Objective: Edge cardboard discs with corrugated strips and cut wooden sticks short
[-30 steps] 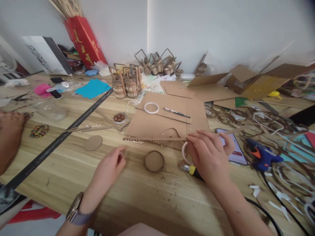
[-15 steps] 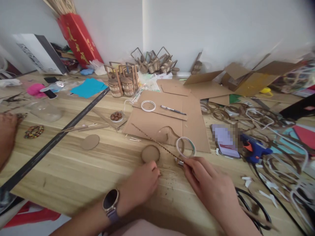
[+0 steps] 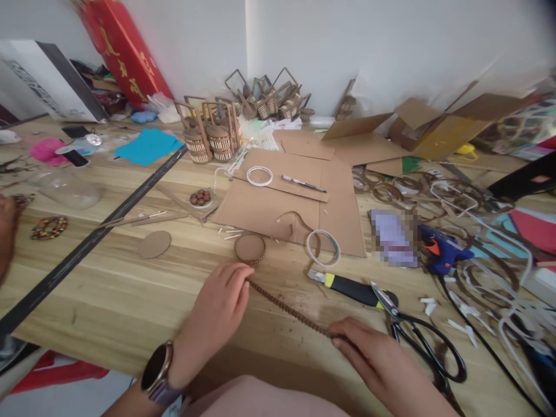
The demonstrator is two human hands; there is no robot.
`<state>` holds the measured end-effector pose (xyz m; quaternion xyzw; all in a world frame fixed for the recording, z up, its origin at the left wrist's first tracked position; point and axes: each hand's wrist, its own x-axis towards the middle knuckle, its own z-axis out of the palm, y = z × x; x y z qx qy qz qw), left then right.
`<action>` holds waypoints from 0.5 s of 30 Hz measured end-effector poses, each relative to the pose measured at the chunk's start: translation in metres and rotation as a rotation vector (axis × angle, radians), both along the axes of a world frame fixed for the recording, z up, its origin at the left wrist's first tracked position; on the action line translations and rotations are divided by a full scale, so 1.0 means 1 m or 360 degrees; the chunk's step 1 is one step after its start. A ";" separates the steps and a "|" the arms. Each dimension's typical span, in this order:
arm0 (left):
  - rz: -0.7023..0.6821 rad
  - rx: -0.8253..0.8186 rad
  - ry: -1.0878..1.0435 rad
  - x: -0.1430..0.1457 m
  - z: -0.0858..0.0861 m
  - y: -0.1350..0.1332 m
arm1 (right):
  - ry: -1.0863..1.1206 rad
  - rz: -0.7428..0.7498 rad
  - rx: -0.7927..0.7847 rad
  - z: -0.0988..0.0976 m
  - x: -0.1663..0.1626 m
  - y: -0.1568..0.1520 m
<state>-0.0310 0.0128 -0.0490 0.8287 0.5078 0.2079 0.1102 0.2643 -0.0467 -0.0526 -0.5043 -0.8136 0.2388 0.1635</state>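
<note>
A thin brown corrugated cardboard strip [image 3: 289, 310] is stretched between my two hands, low over the wooden table. My left hand [image 3: 223, 295], with a watch on its wrist, pinches the strip's far end. The other end sits between the thumb and fingers of my right hand [image 3: 360, 344]. Just beyond my left fingertips lies a round cardboard disc with a ridged rim [image 3: 249, 249]. A black and yellow utility knife [image 3: 354, 288] and black-handled scissors [image 3: 425, 339] lie close to my right hand.
A tape roll [image 3: 324, 248], a phone [image 3: 394, 237] and a blue glue gun [image 3: 445, 249] lie to the right. Flat cardboard [image 3: 343, 214] spreads ahead, small baskets [image 3: 221, 139] behind it. Another person's hand [image 3: 6, 231] shows at the left edge.
The strip has swung from pointing away in my right hand to lying between both hands. My right hand has come nearer me, uncovering the knife and scissors; my left hand now grips the strip.
</note>
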 end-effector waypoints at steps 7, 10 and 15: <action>-0.0530 -0.0342 0.0245 0.007 -0.007 -0.013 | 0.0245 0.0043 -0.0367 0.014 -0.004 0.004; -0.0588 -0.0329 0.0347 0.008 -0.012 -0.014 | 0.0186 0.0053 -0.0445 0.014 -0.001 0.004; -0.0524 -0.0286 0.0391 0.006 -0.009 -0.013 | 0.0022 0.0021 -0.0539 0.020 0.005 0.002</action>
